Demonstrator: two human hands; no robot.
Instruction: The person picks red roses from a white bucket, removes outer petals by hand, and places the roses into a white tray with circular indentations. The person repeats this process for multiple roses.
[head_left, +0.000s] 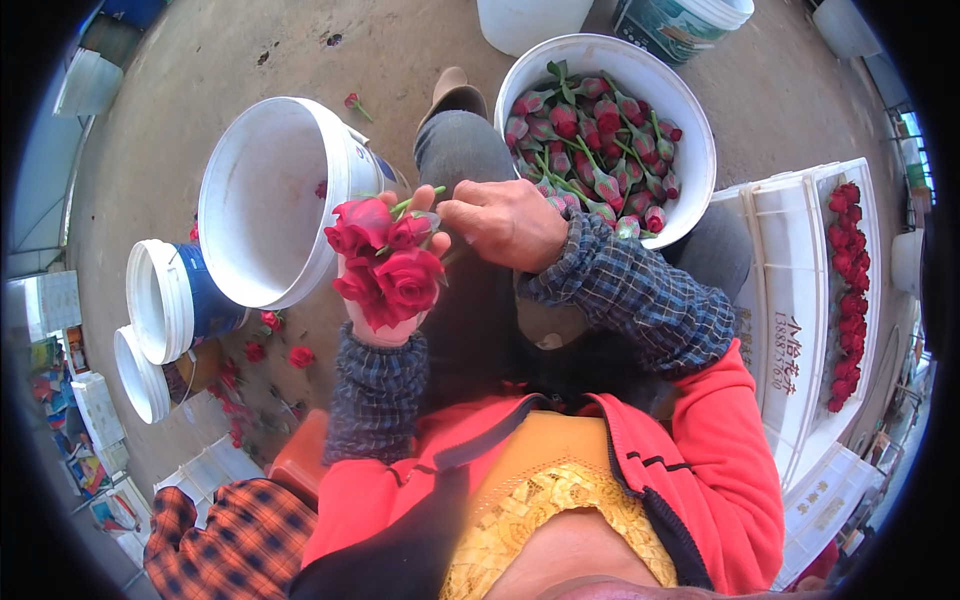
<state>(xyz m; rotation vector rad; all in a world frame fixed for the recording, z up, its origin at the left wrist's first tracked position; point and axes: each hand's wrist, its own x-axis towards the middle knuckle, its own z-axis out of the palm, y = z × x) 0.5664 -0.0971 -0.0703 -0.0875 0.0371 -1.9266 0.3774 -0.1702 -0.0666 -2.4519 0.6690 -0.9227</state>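
My left hand (439, 242) holds a small bunch of open red roses (386, 266) in front of my lap, blooms facing up. A short green stem (420, 198) sticks out by its fingertips. Close beside the bunch, my right hand (514, 223) has its thumb and forefinger drawn together; whether anything is between them is hidden. Beyond the right hand stands a white bucket (691, 124) with many net-sleeved red rosebuds (600, 142) lying in it. To the left of the bunch, a large white bucket (262, 195) is tipped with its mouth towards me.
Smaller buckets (154, 300) stand at the left. Loose red roses (301, 357) and petals lie on the concrete floor (247, 67). White foam boxes (780, 300), one bearing writing and a row of red roses (847, 300), stand at my right. An orange plaid cloth (232, 532) is at lower left.
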